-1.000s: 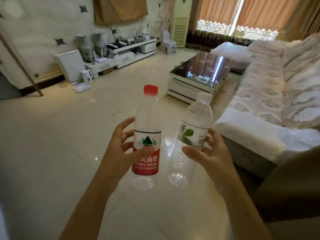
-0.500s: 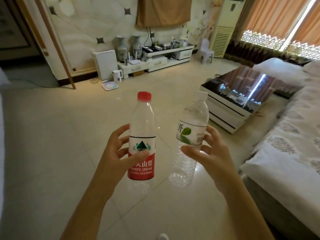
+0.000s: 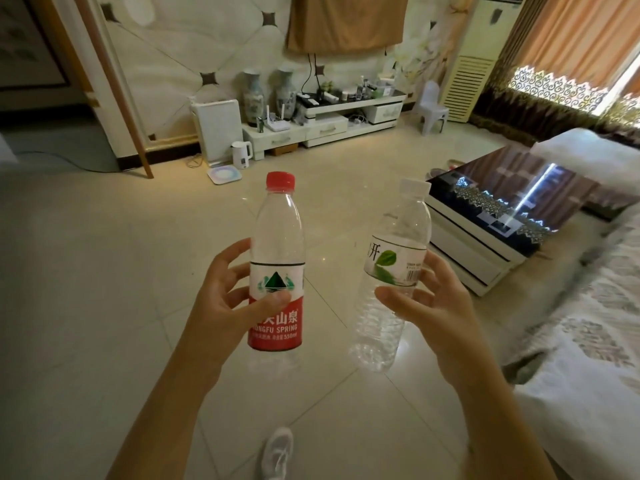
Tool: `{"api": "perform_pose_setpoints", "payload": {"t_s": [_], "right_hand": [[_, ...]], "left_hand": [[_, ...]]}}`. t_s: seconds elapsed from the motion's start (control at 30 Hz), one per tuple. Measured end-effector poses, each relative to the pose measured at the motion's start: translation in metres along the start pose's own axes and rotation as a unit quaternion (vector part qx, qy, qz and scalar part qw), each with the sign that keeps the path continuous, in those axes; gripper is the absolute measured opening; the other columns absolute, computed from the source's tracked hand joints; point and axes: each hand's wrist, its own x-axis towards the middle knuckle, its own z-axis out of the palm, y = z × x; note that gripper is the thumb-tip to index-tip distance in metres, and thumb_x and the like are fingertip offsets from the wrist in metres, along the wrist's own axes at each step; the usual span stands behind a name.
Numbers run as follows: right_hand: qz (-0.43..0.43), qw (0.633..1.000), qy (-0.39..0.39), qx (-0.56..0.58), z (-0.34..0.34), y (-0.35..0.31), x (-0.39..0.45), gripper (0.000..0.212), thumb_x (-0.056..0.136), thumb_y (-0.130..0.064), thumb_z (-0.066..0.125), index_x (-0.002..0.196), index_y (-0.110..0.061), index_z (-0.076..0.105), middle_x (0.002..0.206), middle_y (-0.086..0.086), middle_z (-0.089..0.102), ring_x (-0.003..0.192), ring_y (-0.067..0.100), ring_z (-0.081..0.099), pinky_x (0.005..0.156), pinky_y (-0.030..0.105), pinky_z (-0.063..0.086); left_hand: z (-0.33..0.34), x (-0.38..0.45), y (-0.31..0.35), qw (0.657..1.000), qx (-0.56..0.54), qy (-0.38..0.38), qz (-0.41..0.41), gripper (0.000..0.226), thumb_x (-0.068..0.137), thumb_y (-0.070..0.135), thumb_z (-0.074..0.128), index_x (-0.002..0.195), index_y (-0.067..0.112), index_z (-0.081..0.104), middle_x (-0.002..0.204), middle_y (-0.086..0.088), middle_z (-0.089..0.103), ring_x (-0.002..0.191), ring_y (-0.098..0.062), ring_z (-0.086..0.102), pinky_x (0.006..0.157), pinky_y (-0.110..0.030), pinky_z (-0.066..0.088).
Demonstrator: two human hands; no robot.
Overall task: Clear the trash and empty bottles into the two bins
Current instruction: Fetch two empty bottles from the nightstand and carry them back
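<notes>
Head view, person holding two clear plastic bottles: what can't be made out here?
- The two bins: none shows in the head view.
- Left hand fingers: behind the red-capped clear plastic bottle.
- Right hand fingertips: behind the white-capped clear plastic bottle, whose label is partly turned away.
- Small items on the white low TV cabinet: too small to identify.
- White shoe: cut by the bottom edge.

We grip the red-capped bottle (image 3: 277, 268) in our left hand (image 3: 225, 299), the white-capped bottle (image 3: 391, 271) in our right hand (image 3: 429, 306), left of the coffee table (image 3: 485, 251).
</notes>
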Motion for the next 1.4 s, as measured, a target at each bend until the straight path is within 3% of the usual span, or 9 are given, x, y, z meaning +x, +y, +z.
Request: {"api": "perform_pose_setpoints", "payload": {"t_s": [0.27,0.47,0.63,0.8,0.93,1.03,1.17,1.33,1.4], "right_hand": [[-0.008,1.0,0.013,0.003,0.031,-0.002,0.14,0.088,0.049,-0.038,0.085,0.129,-0.03,0.05,0.112,-0.003,0.068,0.099,0.018,0.067,0.087,0.044,0.055],[-0.021,1.0,0.017,0.0,0.05,-0.009,0.231,0.089,0.052,-0.041,0.09,0.13,-0.03,0.05,0.114,-0.001,0.066,0.101,0.02,0.066,0.086,0.043,0.055],[-0.007,1.0,0.013,-0.006,0.061,-0.002,0.3,0.081,0.055,-0.033,0.084,0.128,-0.032,0.05,0.113,-0.004,0.066,0.1,0.017,0.067,0.083,0.036,0.056],[-0.008,1.0,0.0,-0.005,0.068,0.007,0.39,0.084,0.054,-0.034,0.084,0.13,-0.029,0.049,0.114,-0.002,0.066,0.1,0.016,0.066,0.082,0.035,0.056],[-0.01,1.0,-0.014,0.009,0.064,0.017,0.473,0.084,0.055,-0.037,0.089,0.129,-0.028,0.05,0.115,-0.001,0.066,0.101,0.017,0.066,0.083,0.038,0.055],[-0.002,1.0,-0.02,0.023,0.059,0.022,0.536,0.091,0.05,-0.043,0.088,0.13,-0.026,0.05,0.116,0.0,0.065,0.101,0.018,0.067,0.083,0.037,0.054],[0.001,1.0,-0.026,0.014,0.051,0.021,0.612,0.086,0.051,-0.036,0.086,0.129,-0.026,0.05,0.115,0.0,0.066,0.1,0.02,0.067,0.082,0.038,0.056],[0.0,1.0,-0.006,0.024,0.052,0.02,0.686,0.084,0.049,-0.038,0.082,0.127,-0.027,0.051,0.111,-0.003,0.067,0.095,0.015,0.068,0.075,0.03,0.054],[0.012,1.0,-0.014,0.025,0.054,0.023,0.71,0.085,0.048,-0.04,0.083,0.126,-0.028,0.051,0.111,-0.002,0.067,0.096,0.016,0.068,0.078,0.034,0.055]], "left_hand": [[0.003,0.151,0.002,0.999,0.003,-0.032,0.005,0.073,0.061,0.033,0.087,0.117,0.051,0.045,0.12,0.008,0.061,0.106,-0.021,0.064,0.083,-0.041,0.056],[-0.002,0.257,0.017,0.999,0.002,-0.05,0.014,0.071,0.059,0.031,0.082,0.116,0.053,0.045,0.118,0.011,0.06,0.103,-0.017,0.064,0.076,-0.032,0.056],[-0.006,0.321,0.014,0.999,0.002,-0.044,0.006,0.072,0.06,0.03,0.086,0.114,0.055,0.044,0.118,0.012,0.06,0.104,-0.018,0.064,0.078,-0.034,0.057],[0.0,0.393,-0.001,0.999,0.02,-0.05,0.0,0.074,0.058,0.035,0.087,0.113,0.06,0.044,0.113,0.023,0.061,0.103,-0.006,0.063,0.069,-0.023,0.057],[0.021,0.466,-0.009,0.998,0.028,-0.047,-0.002,0.07,0.059,0.035,0.08,0.114,0.059,0.043,0.114,0.024,0.06,0.103,-0.005,0.062,0.07,-0.022,0.055],[0.037,0.525,-0.012,0.999,0.029,-0.034,-0.006,0.071,0.061,0.036,0.084,0.113,0.061,0.043,0.114,0.023,0.06,0.104,-0.007,0.062,0.075,-0.026,0.056],[0.053,0.598,-0.007,0.999,0.035,-0.02,-0.009,0.068,0.063,0.034,0.079,0.113,0.06,0.041,0.117,0.02,0.059,0.105,-0.011,0.062,0.076,-0.027,0.056],[0.067,0.669,-0.001,0.999,0.045,-0.004,-0.003,0.071,0.061,0.037,0.078,0.117,0.057,0.04,0.121,0.017,0.057,0.107,-0.014,0.06,0.081,-0.034,0.056],[0.071,0.695,-0.001,0.999,0.052,-0.006,-0.009,0.071,0.061,0.037,0.078,0.118,0.057,0.04,0.121,0.016,0.057,0.108,-0.015,0.06,0.084,-0.037,0.056]]}}
